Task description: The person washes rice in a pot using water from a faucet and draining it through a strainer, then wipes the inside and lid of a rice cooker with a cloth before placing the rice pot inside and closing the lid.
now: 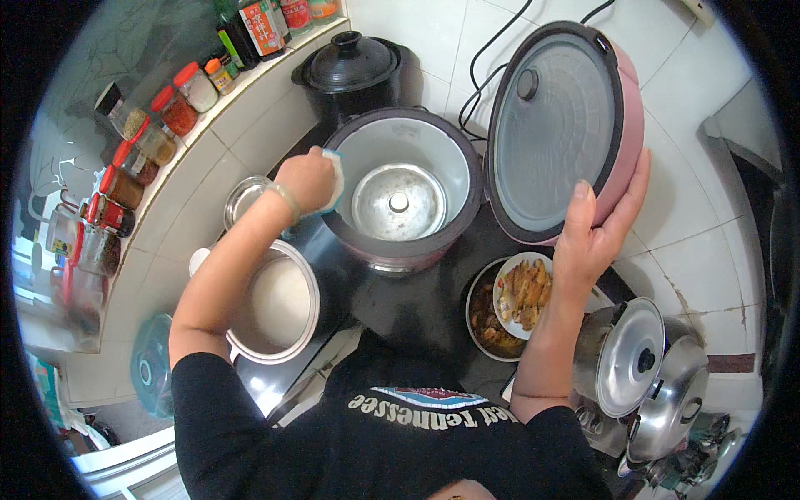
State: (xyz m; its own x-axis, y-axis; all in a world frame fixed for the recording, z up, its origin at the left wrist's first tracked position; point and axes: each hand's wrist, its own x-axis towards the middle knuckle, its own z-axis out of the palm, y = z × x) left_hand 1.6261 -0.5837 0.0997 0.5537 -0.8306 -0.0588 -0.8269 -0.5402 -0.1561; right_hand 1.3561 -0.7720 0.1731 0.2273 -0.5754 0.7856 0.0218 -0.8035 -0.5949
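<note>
A pink rice cooker (402, 253) stands before me without its inner pot, its round metal heating plate (400, 200) bare at the bottom. My left hand (307, 181), a bangle at its wrist, grips a pale cloth (337, 181) with a blue edge at the cooker's left rim. The hinged pink lid (556, 137) stands raised at the right. My right hand (597, 225) holds it from outside, thumb on the lower rim and fingers behind. Below my left forearm sits a white-rimmed pot (281, 306) with whitish contents, partly hidden by the arm.
A black lidded pot (350, 65) stands behind the cooker. Jars and bottles line the tiled ledge (206, 128) at left. A plate of cooked food (525, 294) rests over a dark bowl (490, 325) near my right forearm. Metal pots with lids (631, 356) stand at right.
</note>
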